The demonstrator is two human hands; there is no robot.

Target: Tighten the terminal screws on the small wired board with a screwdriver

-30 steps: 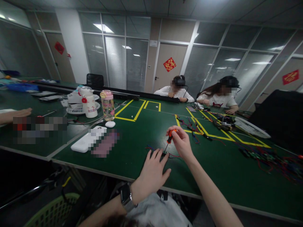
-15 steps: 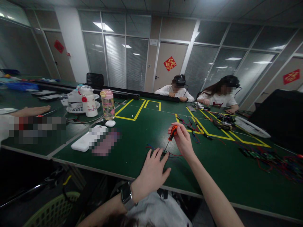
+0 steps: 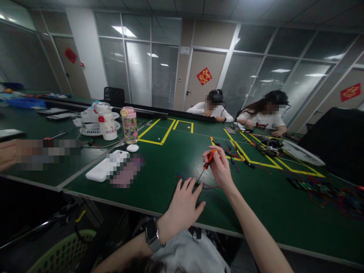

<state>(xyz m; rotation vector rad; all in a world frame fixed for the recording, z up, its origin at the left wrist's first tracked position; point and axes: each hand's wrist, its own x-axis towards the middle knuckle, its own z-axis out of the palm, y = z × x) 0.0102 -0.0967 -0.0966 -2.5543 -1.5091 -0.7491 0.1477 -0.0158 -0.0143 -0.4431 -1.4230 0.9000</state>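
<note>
My right hand (image 3: pixel 220 168) pinches a small screwdriver (image 3: pixel 207 163) with an orange and black handle, its tip slanting down to a small dark part (image 3: pixel 198 185) with red and blue wires on the green table (image 3: pixel 159 170). My left hand (image 3: pixel 182 206), a watch on its wrist, lies flat on the table with fingers spread, fingertips pressing on that dark part. Most of the part is hidden under my fingers.
A white device (image 3: pixel 105 170) lies to the left, with two drink bottles (image 3: pixel 129 126) and a white fan (image 3: pixel 93 127) behind it. Wire bundles (image 3: pixel 327 187) spread on the right. Two people (image 3: pixel 210 108) sit across the table. Another person's hand (image 3: pixel 7 153) is at the far left.
My right hand has tilted the screwdriver handle up and slightly to the right. The person's arm at the far left has drawn back toward the frame's edge. My left hand has stayed put.
</note>
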